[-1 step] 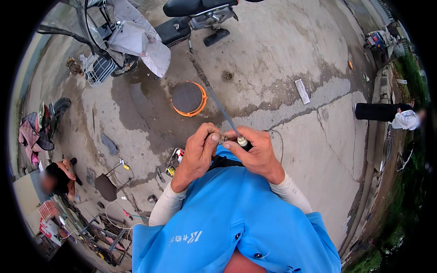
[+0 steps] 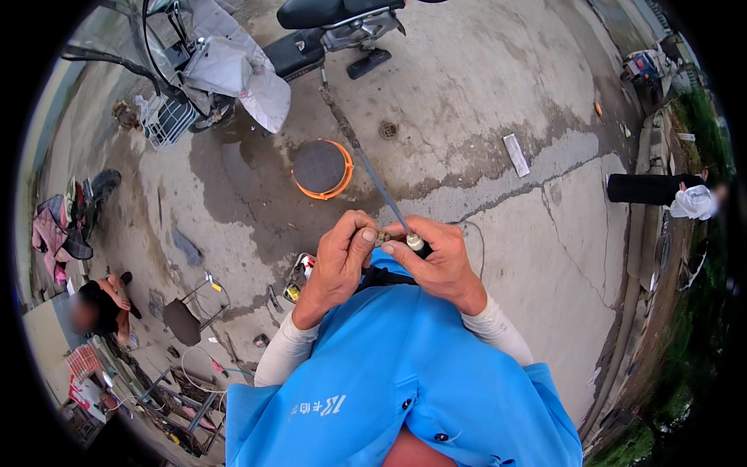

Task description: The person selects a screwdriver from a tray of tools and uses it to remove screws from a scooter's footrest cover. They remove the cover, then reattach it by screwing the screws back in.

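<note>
In front of my blue shirt, my two hands are held close together. My right hand [image 2: 440, 255] is closed around a screwdriver [image 2: 387, 196] with a long thin grey shaft, a pale collar and a dark handle. Its shaft points up and to the left, away from me. Thumb and fingers of my left hand [image 2: 342, 253] are pinched together on a small brownish piece [image 2: 383, 237], which lies between the fingertips of both hands. The fingers cover most of that piece, so its kind cannot be made out.
Beyond my hands, a round dark-topped stool with an orange rim [image 2: 323, 170] stands on wet concrete. A scooter [image 2: 296, 53] is parked further off. A pale slab [image 2: 516, 156] lies right. A person [image 2: 105, 305] sits at left near scattered tools; another person [image 2: 650, 189] stands far right.
</note>
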`<action>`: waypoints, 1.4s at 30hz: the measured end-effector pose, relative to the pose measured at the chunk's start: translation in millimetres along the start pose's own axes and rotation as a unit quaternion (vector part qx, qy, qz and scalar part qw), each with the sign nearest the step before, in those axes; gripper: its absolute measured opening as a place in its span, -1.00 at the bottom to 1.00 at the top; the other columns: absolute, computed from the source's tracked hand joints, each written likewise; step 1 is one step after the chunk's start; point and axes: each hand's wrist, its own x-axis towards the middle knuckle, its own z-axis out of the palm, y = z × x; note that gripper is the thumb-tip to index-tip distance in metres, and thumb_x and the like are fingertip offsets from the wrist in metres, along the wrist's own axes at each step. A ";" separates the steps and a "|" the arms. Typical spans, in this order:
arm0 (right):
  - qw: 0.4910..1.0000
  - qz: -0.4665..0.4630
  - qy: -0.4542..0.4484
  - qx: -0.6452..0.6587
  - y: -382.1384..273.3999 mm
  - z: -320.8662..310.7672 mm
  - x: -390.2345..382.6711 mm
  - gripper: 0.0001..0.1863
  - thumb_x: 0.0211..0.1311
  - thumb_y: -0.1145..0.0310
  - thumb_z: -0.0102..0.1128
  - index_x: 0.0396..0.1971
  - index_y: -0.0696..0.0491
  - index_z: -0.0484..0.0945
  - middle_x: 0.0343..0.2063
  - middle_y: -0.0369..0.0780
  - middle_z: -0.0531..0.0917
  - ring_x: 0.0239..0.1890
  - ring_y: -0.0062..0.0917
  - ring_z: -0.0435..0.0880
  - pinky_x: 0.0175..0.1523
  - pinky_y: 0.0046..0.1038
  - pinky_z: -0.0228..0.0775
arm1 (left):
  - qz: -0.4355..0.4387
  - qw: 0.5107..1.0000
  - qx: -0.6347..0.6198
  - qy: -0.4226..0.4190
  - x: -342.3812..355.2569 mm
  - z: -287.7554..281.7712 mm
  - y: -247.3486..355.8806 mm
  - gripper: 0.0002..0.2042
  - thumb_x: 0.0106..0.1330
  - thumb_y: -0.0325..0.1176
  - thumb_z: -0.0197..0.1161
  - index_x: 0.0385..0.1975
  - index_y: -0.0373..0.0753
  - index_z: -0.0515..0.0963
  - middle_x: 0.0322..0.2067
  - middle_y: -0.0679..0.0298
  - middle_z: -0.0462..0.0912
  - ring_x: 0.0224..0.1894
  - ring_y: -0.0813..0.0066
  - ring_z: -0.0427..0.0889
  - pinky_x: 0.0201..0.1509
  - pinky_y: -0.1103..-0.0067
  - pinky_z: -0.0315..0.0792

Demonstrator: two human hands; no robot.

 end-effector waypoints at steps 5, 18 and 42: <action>0.999 -0.013 0.029 -0.011 0.5 3.9 -6.5 -0.81 0.14 0.46 0.39 -0.27 0.19 0.65 -0.47 -0.13 0.68 -0.47 -0.43 0.68 -0.36 -0.44 0.47 | -0.029 0.993 -0.111 -0.003 -4.0 4.9 -4.7 -0.86 0.51 -0.35 0.11 -0.16 -0.31 0.46 -0.37 0.32 0.51 -0.39 0.65 0.50 -0.37 0.65 0.42; 0.998 -0.061 -0.012 -0.024 15.7 29.8 0.9 -0.79 0.10 0.49 0.41 -0.24 0.15 0.64 -0.41 -0.14 0.68 -0.44 -0.35 0.69 -0.36 -0.45 0.47 | -0.035 0.981 -0.175 0.080 -27.4 -11.3 -11.0 -0.87 0.39 -0.46 0.26 -0.16 -0.38 0.57 -0.30 0.28 0.65 -0.28 0.62 0.60 -0.20 0.67 0.50; 0.971 -0.171 -0.060 -0.158 32.1 21.0 -7.0 -0.84 0.16 0.41 0.35 -0.34 0.13 0.56 -0.54 -0.19 0.55 -0.58 -0.30 0.56 -0.53 -0.33 0.36 | -0.103 0.984 -0.144 0.025 -21.0 -10.1 -9.5 -0.90 0.40 -0.51 0.22 -0.20 -0.39 0.60 -0.32 0.25 0.64 -0.39 0.62 0.54 -0.29 0.68 0.46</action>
